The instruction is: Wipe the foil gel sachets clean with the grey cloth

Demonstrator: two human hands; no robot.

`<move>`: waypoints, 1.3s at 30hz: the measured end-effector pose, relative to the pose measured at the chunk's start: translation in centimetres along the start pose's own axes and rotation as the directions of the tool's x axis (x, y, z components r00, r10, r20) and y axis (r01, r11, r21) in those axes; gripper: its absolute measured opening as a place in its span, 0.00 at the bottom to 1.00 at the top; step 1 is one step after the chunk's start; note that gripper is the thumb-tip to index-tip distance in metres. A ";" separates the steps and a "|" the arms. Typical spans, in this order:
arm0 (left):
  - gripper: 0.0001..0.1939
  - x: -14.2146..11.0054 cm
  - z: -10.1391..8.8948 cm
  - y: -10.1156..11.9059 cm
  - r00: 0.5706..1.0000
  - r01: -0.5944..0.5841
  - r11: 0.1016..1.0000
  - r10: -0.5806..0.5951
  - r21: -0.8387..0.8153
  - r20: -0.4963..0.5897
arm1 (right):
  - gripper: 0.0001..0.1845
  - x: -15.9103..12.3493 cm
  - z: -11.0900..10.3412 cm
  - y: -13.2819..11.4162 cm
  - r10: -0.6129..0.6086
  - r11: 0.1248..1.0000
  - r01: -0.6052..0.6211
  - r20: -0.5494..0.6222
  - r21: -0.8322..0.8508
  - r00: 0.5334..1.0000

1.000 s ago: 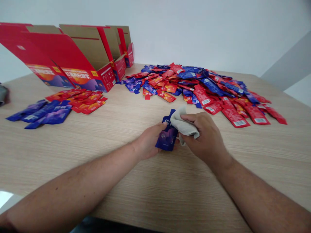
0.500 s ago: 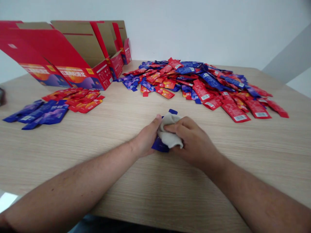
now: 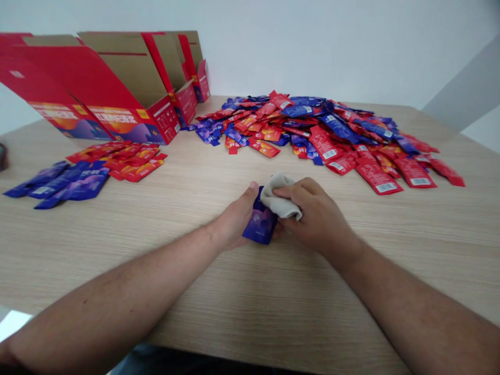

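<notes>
A dark blue sachet (image 3: 260, 223) with purple print lies face up in my left hand (image 3: 239, 217), thumb along its left edge and the other fingers beneath it. My right hand (image 3: 314, 216) pinches a crumpled light grey cloth (image 3: 282, 198), which covers the upper right part of the sachet. To the left lie several blue sachets (image 3: 74, 182) in an overlapping row, with red sachets (image 3: 128, 159) just behind them. Beyond my hands spreads a big heap of red and blue sachets (image 3: 308, 125).
Red printed cardboard boxes (image 3: 121, 122) with raised lids stand in a row at the back left, near the wall (image 3: 312, 47). A dark object (image 3: 3, 156) is cut off at the left edge. All rests on a light wood table (image 3: 250, 297).
My right hand and the cloth have shifted up and to the right across the sachet, uncovering its lower printed front. My left hand keeps its hold in nearly the same place.
</notes>
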State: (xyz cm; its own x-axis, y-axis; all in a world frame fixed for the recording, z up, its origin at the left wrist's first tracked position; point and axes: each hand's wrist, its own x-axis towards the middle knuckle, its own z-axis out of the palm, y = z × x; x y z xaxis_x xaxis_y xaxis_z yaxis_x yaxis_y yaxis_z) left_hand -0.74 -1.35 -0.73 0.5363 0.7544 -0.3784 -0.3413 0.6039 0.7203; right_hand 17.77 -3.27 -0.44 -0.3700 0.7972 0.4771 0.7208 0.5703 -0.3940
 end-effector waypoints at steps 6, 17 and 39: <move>0.34 0.1 -0.2 -0.2 0.997 -0.058 0.998 0.060 -0.024 0.051 | 0.24 -0.1 0.0 -0.2 -0.062 0.997 0.059 0.075 0.040 0.995; 0.34 0.1 -0.3 -0.1 0.997 -0.064 0.998 0.065 -0.018 0.047 | 0.25 -0.1 -0.1 -0.2 -0.060 0.998 0.057 0.108 0.037 0.992; 0.35 0.2 -0.5 -0.1 0.999 -0.022 1.000 0.023 -0.014 0.032 | 0.23 -0.1 0.1 0.0 -0.014 1.000 0.013 0.071 0.006 0.997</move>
State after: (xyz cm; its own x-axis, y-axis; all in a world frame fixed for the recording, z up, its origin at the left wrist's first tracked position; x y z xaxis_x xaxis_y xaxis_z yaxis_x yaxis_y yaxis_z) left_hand -0.98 -1.15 -1.18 0.5525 0.7594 -0.3435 -0.3640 0.5906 0.7202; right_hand 17.73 -3.35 -0.52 -0.4205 0.8012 0.4257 0.7120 0.5822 -0.3925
